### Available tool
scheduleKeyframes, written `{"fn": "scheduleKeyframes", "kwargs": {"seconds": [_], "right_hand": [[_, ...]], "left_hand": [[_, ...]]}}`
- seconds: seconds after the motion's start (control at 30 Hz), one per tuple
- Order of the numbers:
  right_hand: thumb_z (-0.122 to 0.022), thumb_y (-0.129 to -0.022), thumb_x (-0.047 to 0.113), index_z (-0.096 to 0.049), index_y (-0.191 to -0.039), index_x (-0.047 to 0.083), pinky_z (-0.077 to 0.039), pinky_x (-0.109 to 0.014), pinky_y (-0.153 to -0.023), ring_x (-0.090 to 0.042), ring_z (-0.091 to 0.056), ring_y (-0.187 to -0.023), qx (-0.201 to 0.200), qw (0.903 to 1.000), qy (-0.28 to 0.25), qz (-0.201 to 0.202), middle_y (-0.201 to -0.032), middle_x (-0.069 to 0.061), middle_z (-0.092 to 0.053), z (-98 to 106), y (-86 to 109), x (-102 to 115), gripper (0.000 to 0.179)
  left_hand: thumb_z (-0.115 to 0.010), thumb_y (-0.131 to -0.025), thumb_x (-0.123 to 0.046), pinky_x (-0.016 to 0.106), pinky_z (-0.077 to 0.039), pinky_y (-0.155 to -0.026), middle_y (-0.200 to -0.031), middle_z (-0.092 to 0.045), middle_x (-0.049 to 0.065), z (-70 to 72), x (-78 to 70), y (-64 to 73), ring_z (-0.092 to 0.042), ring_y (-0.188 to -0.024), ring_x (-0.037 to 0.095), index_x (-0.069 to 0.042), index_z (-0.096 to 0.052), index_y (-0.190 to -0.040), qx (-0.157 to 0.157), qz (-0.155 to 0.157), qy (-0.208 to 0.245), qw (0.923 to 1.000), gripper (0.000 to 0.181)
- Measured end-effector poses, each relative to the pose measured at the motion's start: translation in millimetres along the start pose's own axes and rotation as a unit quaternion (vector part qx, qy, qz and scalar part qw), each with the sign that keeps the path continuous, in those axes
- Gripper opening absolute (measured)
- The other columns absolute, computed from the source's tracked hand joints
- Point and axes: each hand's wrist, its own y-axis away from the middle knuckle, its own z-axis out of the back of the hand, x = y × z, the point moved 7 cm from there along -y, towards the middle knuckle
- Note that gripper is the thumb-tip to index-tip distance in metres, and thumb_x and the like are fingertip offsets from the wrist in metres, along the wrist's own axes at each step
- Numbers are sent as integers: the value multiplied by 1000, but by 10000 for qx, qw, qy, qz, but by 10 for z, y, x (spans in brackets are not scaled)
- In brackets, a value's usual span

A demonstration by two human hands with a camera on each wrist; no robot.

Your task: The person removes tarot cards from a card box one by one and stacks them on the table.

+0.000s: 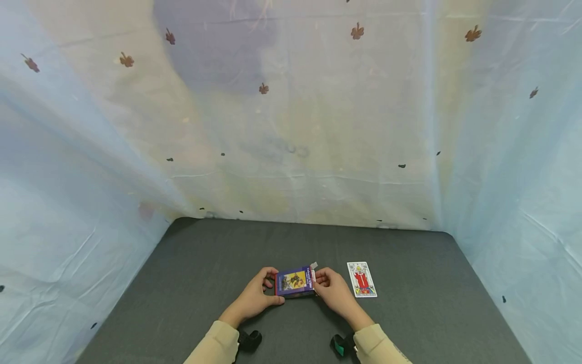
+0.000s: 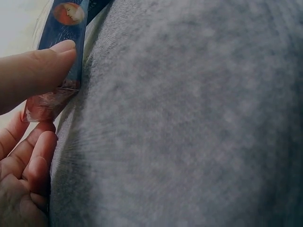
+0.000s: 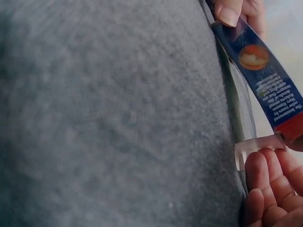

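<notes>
A small purple and red tarot card box (image 1: 294, 281) with a yellow picture on its face is held just above the dark table. My left hand (image 1: 254, 297) grips its left end; in the left wrist view the thumb (image 2: 52, 64) presses on the narrow blue side and the fingers curl underneath. At the right end my right hand (image 1: 337, 292) pinches the box near its opened end. The right wrist view shows curled fingers touching a pale flap (image 3: 260, 143) that sticks out there. The inside of the box is hidden.
One tarot card (image 1: 362, 279) with a red-robed figure lies face up on the grey table (image 1: 409, 303), right of the right hand. Pale patterned curtains (image 1: 318, 126) enclose the table at the back and both sides. Black straps (image 1: 250, 341) are around the wrists.
</notes>
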Motion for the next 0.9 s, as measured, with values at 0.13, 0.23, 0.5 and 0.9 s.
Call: {"fn": "scheduleKeyframes", "kwargs": {"seconds": [0.13,0.23,0.5,0.9], "right_hand": [[-64,-93,13,-60,-107,0,-49,-25,-65,-18,-57,-80,-26,10000,-40,-35,-93,-8,-60,7,7,8,19],[-64,-93,12,-60,-106,-1,-50,-26,-65,-17,-58,-79,-69,9999,-101,-54,-93,-9,-60,9,7,4,19],[-67,-92,15,-61,-100,-1,-48,-25,-59,-14,-57,-72,-337,9994,-107,-4,-86,-7,-61,64,17,-34,18],[-66,-93,15,-62,-100,-1,-45,-25,-58,-15,-56,-70,-596,9975,-297,-237,-82,-6,-62,144,44,-52,18]], "left_hand": [[-86,-71,-41,46,-40,-87,-120,-50,-2,-3,15,-3,-48,-100,19,-21,-45,-132,3,14,8,10000,75],[-86,-71,-40,46,-39,-88,-120,-49,-2,-2,22,-7,-48,-100,19,-22,-45,-131,7,47,43,10000,75],[-86,-72,-39,46,-39,-88,-120,-49,-1,-3,26,-8,-47,-100,20,-20,-45,-132,30,19,95,9999,75],[-85,-73,-38,46,-39,-87,-120,-49,-1,-10,32,-9,-47,-100,20,-20,-45,-132,29,26,88,10000,74]]}}
